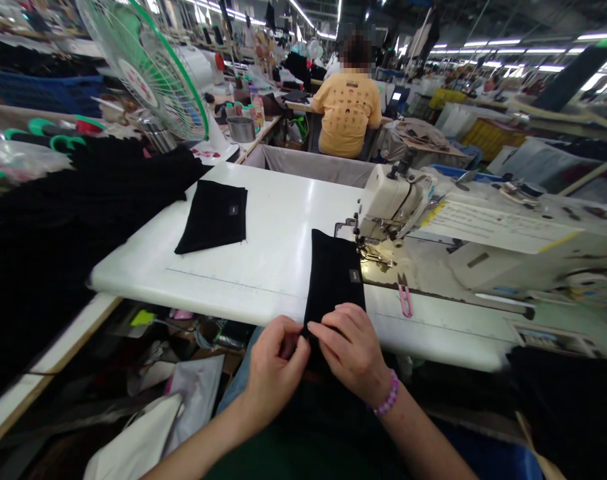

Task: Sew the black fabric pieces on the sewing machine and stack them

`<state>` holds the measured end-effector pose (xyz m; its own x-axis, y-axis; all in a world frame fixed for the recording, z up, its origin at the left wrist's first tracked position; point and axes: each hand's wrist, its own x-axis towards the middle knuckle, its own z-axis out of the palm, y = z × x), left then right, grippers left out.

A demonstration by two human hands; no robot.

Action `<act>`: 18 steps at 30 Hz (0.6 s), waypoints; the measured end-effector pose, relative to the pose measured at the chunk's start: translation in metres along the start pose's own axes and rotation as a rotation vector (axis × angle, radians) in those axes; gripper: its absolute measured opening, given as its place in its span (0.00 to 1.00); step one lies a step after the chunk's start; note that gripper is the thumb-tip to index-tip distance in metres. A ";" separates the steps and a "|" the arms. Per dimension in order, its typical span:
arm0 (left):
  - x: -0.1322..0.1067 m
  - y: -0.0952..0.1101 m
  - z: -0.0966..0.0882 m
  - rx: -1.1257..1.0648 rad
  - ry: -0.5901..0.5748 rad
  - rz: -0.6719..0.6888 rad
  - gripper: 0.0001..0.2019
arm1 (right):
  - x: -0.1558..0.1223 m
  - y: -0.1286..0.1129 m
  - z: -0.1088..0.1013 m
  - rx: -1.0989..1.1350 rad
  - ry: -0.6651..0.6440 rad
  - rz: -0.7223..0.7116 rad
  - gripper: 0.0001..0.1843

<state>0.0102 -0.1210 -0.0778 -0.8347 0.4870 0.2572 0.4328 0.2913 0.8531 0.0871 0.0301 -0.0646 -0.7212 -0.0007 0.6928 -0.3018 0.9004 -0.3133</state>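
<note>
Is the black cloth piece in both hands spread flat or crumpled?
Spread flat. The black cloth piece lies smooth on the white table; only its near end is pinched by the left hand and right hand.

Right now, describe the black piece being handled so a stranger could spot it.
Find the cream sewing machine on the white table. Beside its needle lies a black fabric piece, its near end pinched by the left hand and right hand. The other black piece lies farther left, untouched.
</note>
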 end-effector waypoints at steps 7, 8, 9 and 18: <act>-0.001 0.012 -0.002 -0.314 -0.043 -0.281 0.09 | 0.002 -0.002 0.002 -0.031 0.012 -0.034 0.12; 0.000 0.013 -0.003 -0.377 -0.054 -0.332 0.11 | 0.002 -0.002 0.003 -0.040 0.016 -0.043 0.11; 0.002 0.013 -0.003 -0.429 -0.059 -0.385 0.12 | 0.003 -0.003 0.003 -0.049 0.016 -0.051 0.11; 0.012 0.009 -0.011 -0.657 -0.076 -0.773 0.21 | -0.015 0.009 -0.008 -0.334 0.212 0.455 0.18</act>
<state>0.0002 -0.1215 -0.0623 -0.7726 0.4146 -0.4808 -0.5082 0.0501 0.8598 0.1001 0.0418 -0.0733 -0.5815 0.4730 0.6619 0.2451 0.8777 -0.4119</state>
